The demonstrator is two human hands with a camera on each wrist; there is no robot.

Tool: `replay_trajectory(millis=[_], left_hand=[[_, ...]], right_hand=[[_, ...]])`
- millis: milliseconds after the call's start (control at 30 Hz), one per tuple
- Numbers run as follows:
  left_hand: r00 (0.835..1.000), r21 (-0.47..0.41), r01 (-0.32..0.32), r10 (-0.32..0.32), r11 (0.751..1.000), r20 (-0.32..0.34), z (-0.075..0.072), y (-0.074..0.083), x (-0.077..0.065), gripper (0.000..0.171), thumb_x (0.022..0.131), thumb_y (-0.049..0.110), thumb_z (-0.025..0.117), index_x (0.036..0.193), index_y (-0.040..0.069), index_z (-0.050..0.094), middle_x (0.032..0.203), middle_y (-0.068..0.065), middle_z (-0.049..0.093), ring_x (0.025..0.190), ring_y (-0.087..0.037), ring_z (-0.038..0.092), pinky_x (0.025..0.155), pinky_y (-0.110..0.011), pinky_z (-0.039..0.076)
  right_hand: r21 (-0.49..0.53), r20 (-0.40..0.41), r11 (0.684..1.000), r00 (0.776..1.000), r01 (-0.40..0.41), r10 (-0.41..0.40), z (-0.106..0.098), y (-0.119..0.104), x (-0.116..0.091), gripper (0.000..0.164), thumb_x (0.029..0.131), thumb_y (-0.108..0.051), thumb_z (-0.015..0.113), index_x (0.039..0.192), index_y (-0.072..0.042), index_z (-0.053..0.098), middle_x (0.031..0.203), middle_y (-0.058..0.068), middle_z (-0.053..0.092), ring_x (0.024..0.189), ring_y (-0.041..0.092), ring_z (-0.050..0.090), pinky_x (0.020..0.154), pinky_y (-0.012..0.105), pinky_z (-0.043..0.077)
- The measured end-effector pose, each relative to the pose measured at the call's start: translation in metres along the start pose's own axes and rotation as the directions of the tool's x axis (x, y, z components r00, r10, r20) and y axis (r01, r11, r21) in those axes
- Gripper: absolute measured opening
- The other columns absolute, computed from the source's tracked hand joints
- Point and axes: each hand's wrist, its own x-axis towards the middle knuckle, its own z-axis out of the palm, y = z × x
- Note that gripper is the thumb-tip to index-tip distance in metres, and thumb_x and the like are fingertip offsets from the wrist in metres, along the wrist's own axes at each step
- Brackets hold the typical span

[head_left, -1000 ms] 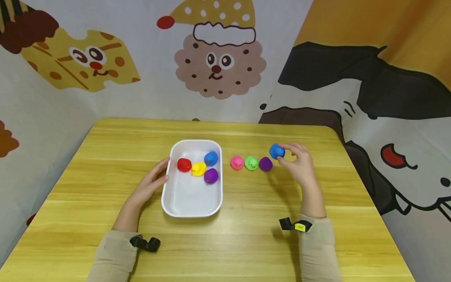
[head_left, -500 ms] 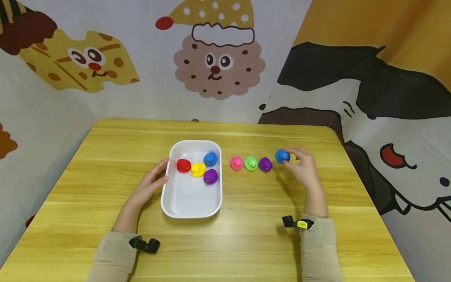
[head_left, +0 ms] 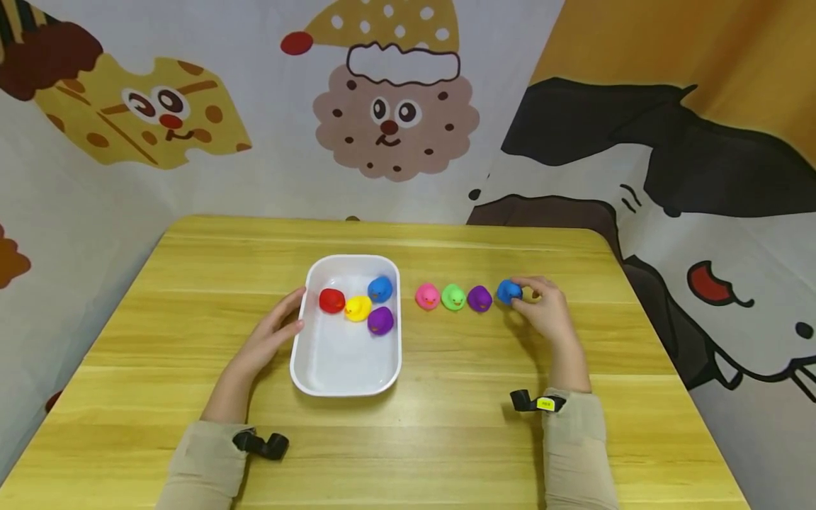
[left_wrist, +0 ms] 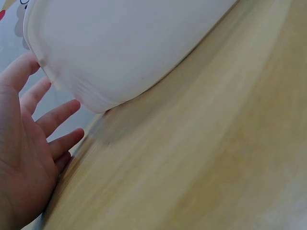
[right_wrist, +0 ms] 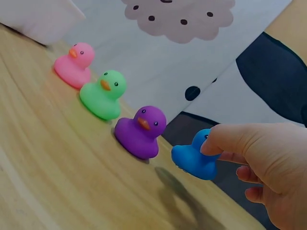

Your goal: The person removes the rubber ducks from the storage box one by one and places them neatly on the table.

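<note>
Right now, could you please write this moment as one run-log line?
right grip: pinches blue duck; left grip: at tray side; row: purple duck, green duck, pink duck; tray: four ducks

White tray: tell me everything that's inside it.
The white tray holds four rubber ducks: the red duck at left, the yellow duck in the middle, the blue duck and purple duck at right. The ducks cover the floor directly beneath them, so that can't be seen.

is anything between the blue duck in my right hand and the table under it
Nothing visible: your right hand pinches the blue duck over the table; the row's purple duck stands beside it, not underneath.
</note>
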Motion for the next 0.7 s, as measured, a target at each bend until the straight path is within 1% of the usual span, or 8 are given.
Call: replay_trajectory(millis=[67, 233, 300, 367, 500, 533, 600, 700], left_hand=[[1.000, 0.003, 0.001, -0.001, 1.000, -0.001, 0.0000, 0.0005, 0.0003, 0.057, 0.098, 0.010, 0.053, 0.151, 0.012, 0.031, 0.152, -0.015, 0.030, 0.139, -0.028, 0.025, 0.110, -0.050, 0.018], [1.000, 0.016, -0.002, 0.001, 1.000, 0.003, -0.0006, 0.0005, 0.0002, 0.058, 0.098, 0.011, 0.053, 0.151, 0.010, 0.030, 0.152, -0.017, 0.030, 0.138, -0.029, 0.026, 0.110, -0.040, 0.023], [1.000, 0.014, -0.003, 0.003, 1.000, 0.005, -0.0006, 0.0004, -0.0003, 0.058, 0.098, 0.011, 0.053, 0.151, 0.009, 0.029, 0.152, -0.018, 0.029, 0.138, -0.030, 0.026, 0.110, -0.042, 0.022], [1.000, 0.009, -0.002, 0.002, 1.000, 0.005, -0.0004, 0.0005, -0.0004, 0.058, 0.098, 0.011, 0.054, 0.151, 0.009, 0.030, 0.152, -0.018, 0.030, 0.138, -0.030, 0.025, 0.110, -0.047, 0.020], [1.000, 0.009, -0.004, 0.004, 1.000, 0.006, -0.0002, 0.0010, 0.0002, 0.058, 0.098, 0.011, 0.054, 0.151, 0.009, 0.030, 0.152, -0.018, 0.030, 0.138, -0.032, 0.025, 0.109, -0.053, 0.018], [1.000, 0.009, -0.003, 0.003, 1.000, 0.005, -0.0002, 0.0012, 0.0003, 0.058, 0.098, 0.011, 0.054, 0.151, 0.009, 0.030, 0.152, -0.018, 0.030, 0.138, -0.032, 0.025, 0.110, -0.052, 0.019], [1.000, 0.008, 0.005, -0.005, 1.000, 0.002, 0.0000, 0.0019, 0.0003, 0.058, 0.098, 0.011, 0.054, 0.151, 0.010, 0.030, 0.152, -0.017, 0.030, 0.138, -0.030, 0.025, 0.110, -0.046, 0.021], [1.000, 0.006, 0.011, -0.011, 1.000, 0.001, 0.0003, 0.0025, 0.0000, 0.058, 0.098, 0.012, 0.054, 0.151, 0.011, 0.031, 0.152, -0.015, 0.031, 0.138, -0.029, 0.026, 0.108, -0.032, 0.025]], right_hand=[[0.004, 0.003, 1.000, 1.000, -0.014, 0.014, 0.0010, 0.0022, 0.0000, 0.035, 0.082, 0.001, 0.072, 0.117, -0.001, 0.067, 0.110, 0.016, 0.061, 0.095, 0.036, 0.047, 0.079, 0.038, 0.036], [0.007, 0.025, 0.998, 0.998, -0.060, 0.060, 0.0031, 0.0053, -0.0007, 0.035, 0.083, -0.001, 0.072, 0.117, -0.001, 0.066, 0.110, 0.016, 0.061, 0.093, 0.030, 0.044, 0.075, 0.037, 0.037], [0.004, 0.037, 0.997, 0.996, -0.076, 0.076, 0.0039, 0.0061, -0.0012, 0.035, 0.083, -0.002, 0.072, 0.118, -0.001, 0.066, 0.110, 0.015, 0.060, 0.092, 0.029, 0.043, 0.074, 0.037, 0.037], [0.005, 0.044, 0.996, 0.995, -0.091, 0.091, 0.0048, 0.0069, -0.0019, 0.035, 0.084, -0.003, 0.072, 0.118, -0.001, 0.066, 0.110, 0.015, 0.060, 0.092, 0.028, 0.042, 0.073, 0.036, 0.036], [0.012, 0.043, 0.995, 0.994, -0.104, 0.103, 0.0065, 0.0090, -0.0027, 0.035, 0.083, -0.003, 0.072, 0.117, -0.001, 0.066, 0.109, 0.015, 0.060, 0.092, 0.028, 0.042, 0.075, 0.036, 0.035], [0.018, 0.041, 0.994, 0.993, -0.107, 0.107, 0.0067, 0.0094, -0.0029, 0.034, 0.083, -0.003, 0.073, 0.117, -0.001, 0.066, 0.109, 0.015, 0.060, 0.092, 0.028, 0.042, 0.076, 0.036, 0.035], [0.025, 0.041, 0.993, 0.993, -0.112, 0.110, 0.0069, 0.0100, -0.0032, 0.035, 0.083, -0.003, 0.073, 0.117, -0.001, 0.066, 0.110, 0.015, 0.060, 0.093, 0.029, 0.043, 0.078, 0.037, 0.035], [0.037, 0.052, 0.991, 0.991, -0.127, 0.125, 0.0066, 0.0105, -0.0037, 0.035, 0.084, -0.004, 0.072, 0.118, -0.002, 0.066, 0.112, 0.015, 0.060, 0.096, 0.029, 0.043, 0.081, 0.038, 0.036]])
